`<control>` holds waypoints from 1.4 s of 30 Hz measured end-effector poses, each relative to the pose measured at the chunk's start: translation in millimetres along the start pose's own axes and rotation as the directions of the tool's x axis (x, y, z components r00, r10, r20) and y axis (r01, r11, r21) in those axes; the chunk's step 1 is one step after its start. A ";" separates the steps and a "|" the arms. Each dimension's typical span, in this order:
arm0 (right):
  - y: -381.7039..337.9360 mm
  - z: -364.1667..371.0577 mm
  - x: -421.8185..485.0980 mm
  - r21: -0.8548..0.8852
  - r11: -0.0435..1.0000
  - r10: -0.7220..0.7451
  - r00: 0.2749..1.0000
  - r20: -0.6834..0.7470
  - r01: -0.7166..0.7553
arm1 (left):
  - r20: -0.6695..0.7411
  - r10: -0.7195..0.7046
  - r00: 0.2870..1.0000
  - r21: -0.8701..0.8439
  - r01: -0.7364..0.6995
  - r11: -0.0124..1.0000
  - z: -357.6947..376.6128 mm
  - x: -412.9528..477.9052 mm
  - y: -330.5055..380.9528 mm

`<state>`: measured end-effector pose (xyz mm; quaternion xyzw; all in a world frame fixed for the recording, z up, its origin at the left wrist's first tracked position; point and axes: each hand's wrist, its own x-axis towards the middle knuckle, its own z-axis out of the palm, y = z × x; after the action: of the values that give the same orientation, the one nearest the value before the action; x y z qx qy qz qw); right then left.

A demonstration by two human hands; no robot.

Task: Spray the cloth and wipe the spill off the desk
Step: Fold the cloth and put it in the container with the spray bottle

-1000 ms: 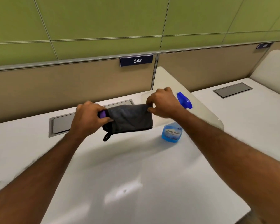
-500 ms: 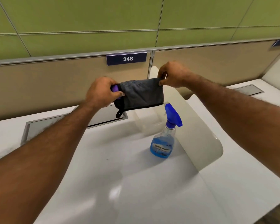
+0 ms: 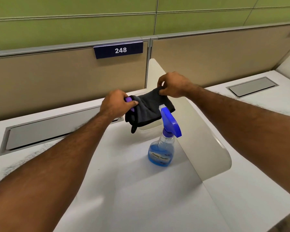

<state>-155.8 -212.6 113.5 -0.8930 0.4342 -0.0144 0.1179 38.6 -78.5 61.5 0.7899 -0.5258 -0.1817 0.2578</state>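
A dark grey cloth (image 3: 147, 111) with a purple patch and a black loop hangs in the air over the back of the white desk (image 3: 124, 190). My left hand (image 3: 115, 104) grips its left end and my right hand (image 3: 172, 85) pinches its upper right corner, so the cloth sags between them. A spray bottle (image 3: 162, 148) with blue liquid and a blue trigger head stands upright on the desk just in front of the cloth and below my right hand. No spill shows clearly on the desk.
A curved cream divider (image 3: 204, 139) stands right of the bottle, between this desk and the neighbouring one. Grey cable hatches (image 3: 45, 133) lie in the desk at the back left and in the desk at the right (image 3: 251, 86). A beige partition carries a sign reading 248 (image 3: 119, 50).
Both hands have come down with the cloth from in front of the partition to just above the desk. The cloth, held taut before, now sags and folds. The bottle has not moved.
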 end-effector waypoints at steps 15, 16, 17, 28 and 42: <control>-3.9 71.8 47.5 -0.159 0.987 0.027 0.984 0.177 0.002 | 0.045 -0.156 0.987 -0.006 0.156 0.988 48.7 41.7 3.0; -2.2 76.6 50.3 -0.170 0.985 0.034 0.981 0.191 -0.001 | 0.046 -0.153 0.987 -0.001 0.153 0.988 51.5 44.0 2.9; -0.7 81.5 53.2 -0.184 0.983 0.039 0.977 0.208 -0.001 | 0.045 -0.149 0.988 0.006 0.149 0.989 54.0 46.1 3.1; 7.9 113.7 61.4 -0.430 0.900 0.029 0.971 0.236 0.077 | 0.141 -0.073 0.987 0.145 0.053 0.988 70.3 54.5 4.8; 9.3 103.7 51.9 -0.248 0.969 0.027 0.993 0.111 0.001 | 0.024 0.122 0.992 0.337 -0.123 0.933 60.9 35.5 -9.9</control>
<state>-117.4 -238.1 6.7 -0.8972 0.4311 0.0914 0.0301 25.5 -121.4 6.2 0.7880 -0.5977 -0.0735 0.1286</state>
